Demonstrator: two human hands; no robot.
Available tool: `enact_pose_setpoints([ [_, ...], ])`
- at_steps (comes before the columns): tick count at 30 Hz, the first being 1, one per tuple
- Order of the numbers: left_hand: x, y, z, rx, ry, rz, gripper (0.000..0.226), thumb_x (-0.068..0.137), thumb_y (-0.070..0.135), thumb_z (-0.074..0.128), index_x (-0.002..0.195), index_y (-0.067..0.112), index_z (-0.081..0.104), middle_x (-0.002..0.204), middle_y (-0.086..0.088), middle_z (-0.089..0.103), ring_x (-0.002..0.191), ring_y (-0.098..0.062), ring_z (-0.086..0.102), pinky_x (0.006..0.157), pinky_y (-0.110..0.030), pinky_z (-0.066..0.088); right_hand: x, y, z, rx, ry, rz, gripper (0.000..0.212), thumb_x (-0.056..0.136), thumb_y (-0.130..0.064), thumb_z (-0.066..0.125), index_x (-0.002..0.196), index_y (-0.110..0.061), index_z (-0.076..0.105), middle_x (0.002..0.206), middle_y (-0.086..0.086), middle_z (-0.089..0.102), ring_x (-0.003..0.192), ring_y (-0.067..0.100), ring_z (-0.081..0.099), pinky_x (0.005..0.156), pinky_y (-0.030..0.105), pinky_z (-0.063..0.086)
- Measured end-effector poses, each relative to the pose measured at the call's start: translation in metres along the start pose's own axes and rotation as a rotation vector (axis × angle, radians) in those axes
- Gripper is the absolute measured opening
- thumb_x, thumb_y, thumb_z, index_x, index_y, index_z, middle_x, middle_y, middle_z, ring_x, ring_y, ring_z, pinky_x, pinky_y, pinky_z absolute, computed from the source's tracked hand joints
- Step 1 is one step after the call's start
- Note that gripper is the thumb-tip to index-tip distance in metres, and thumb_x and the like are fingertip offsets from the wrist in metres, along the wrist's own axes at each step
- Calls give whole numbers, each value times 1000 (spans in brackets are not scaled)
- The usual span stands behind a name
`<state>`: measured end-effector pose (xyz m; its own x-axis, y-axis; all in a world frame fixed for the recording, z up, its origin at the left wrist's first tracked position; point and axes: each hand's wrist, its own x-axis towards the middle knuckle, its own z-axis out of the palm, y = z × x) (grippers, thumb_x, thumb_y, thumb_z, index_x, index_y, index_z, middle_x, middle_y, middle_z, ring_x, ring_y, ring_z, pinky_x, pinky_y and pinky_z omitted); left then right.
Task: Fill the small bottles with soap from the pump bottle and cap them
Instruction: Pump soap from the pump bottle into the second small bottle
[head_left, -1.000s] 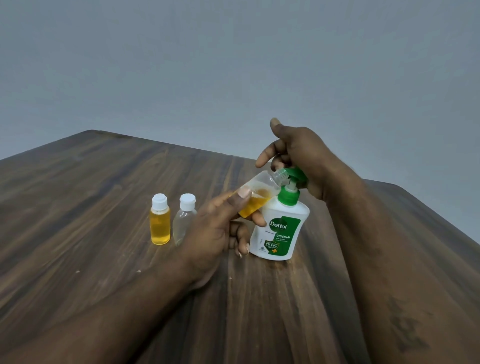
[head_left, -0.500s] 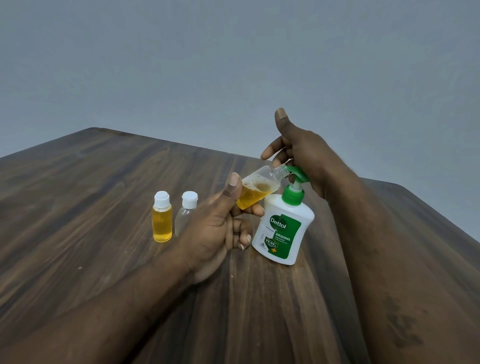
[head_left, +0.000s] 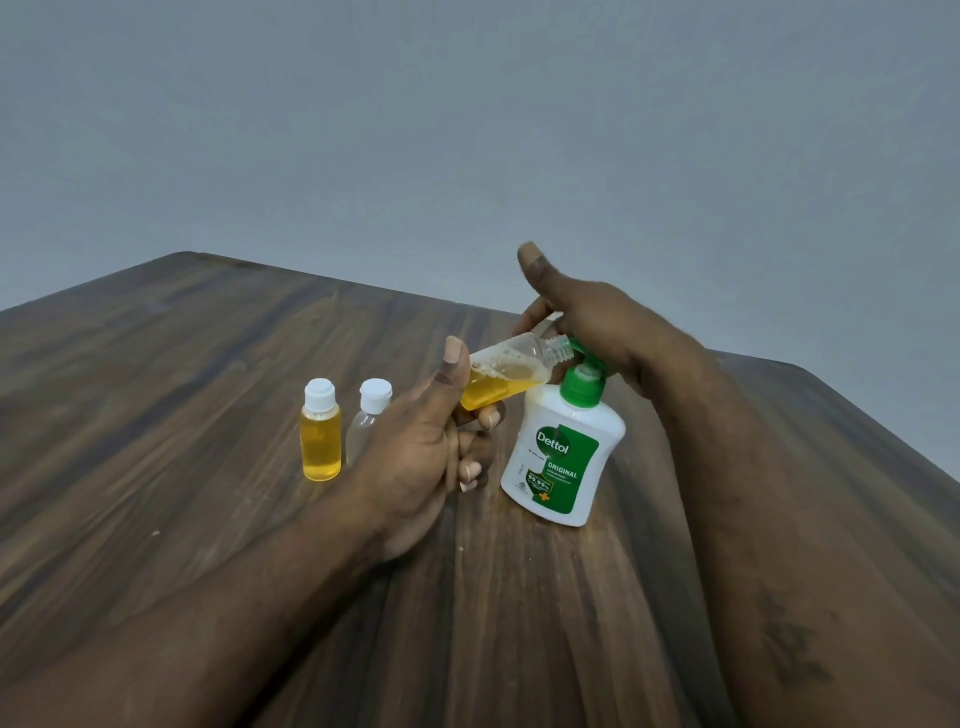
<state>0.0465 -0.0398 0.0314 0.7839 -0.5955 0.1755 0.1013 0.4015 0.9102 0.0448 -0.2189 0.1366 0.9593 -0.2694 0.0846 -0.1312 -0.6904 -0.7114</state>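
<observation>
A: What do we hold in our left hand (head_left: 415, 452)?
B: A small uncapped bottle (head_left: 506, 376), pinched between thumb and fingers and tilted, its neck at the green nozzle of the Dettol pump bottle (head_left: 563, 457), with amber soap pooled low inside.
A: And our right hand (head_left: 597, 332)?
B: It rests on the pump head, thumb raised.
A: Left of us on the wooden table (head_left: 156, 364)?
B: Two white-capped bottles side by side: a filled bottle (head_left: 321, 436) and a clear bottle (head_left: 366, 421), partly behind our left hand.

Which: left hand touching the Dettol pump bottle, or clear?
Apart. Head view shows bare table between the curled fingers of the left hand and the Dettol pump bottle; the hand grips only the small open bottle.
</observation>
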Motion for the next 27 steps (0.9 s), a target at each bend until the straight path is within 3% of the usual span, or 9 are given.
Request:
enact_pose_setpoints([
  [5, 1, 1, -2, -6, -10, 21, 57, 97, 64, 42, 93, 10, 58, 79, -6, 55, 51, -12, 38, 50, -28, 32, 1, -7, -2, 93, 293, -120, 77, 94, -83, 32, 88, -20, 77, 72, 1, 76, 60, 9, 65, 65, 30, 44],
  [12, 1, 1, -1, 3, -2, 26, 50, 95, 64, 48, 91, 17, 63, 79, -5, 57, 51, -12, 40, 49, -27, 34, 5, 1, 1, -57, 221, -93, 74, 95, -81, 37, 88, -19, 78, 84, 0, 75, 70, 14, 68, 69, 31, 44],
  [16, 1, -1, -2, 34, 21, 14, 48, 98, 63, 46, 99, 18, 63, 79, -4, 57, 51, -11, 41, 48, -26, 36, 13, 12, 5, -127, 126, -15, 77, 91, -86, 37, 83, -23, 80, 100, 3, 75, 91, 20, 70, 89, 41, 53],
  [18, 1, -1, -2, 26, 28, 9, 49, 98, 62, 46, 101, 16, 63, 81, -6, 59, 51, -12, 41, 48, -26, 37, 13, 12, 6, -148, 124, -10, 75, 92, -85, 37, 84, -23, 80, 101, 2, 75, 92, 19, 69, 89, 41, 52],
  [20, 0, -1, -1, 16, 38, 7, 49, 99, 60, 47, 98, 14, 64, 83, -8, 60, 51, -13, 42, 48, -26, 37, 11, 9, 5, -163, 163, -33, 73, 94, -82, 37, 86, -22, 79, 98, 0, 74, 91, 16, 67, 81, 37, 48],
  [25, 2, 0, -1, -3, 13, 15, 52, 102, 57, 44, 102, 9, 64, 85, -8, 64, 51, -13, 44, 49, -26, 37, 4, -4, -1, -127, 351, -140, 74, 94, -81, 40, 88, -17, 76, 76, -1, 76, 81, 19, 70, 84, 47, 59],
  [27, 3, 0, -2, 1, 19, 11, 55, 101, 58, 44, 106, 7, 63, 84, -7, 63, 51, -12, 45, 49, -26, 37, 2, -7, -1, -97, 366, -154, 71, 95, -79, 41, 87, -18, 76, 72, -2, 75, 77, 17, 70, 82, 45, 59],
])
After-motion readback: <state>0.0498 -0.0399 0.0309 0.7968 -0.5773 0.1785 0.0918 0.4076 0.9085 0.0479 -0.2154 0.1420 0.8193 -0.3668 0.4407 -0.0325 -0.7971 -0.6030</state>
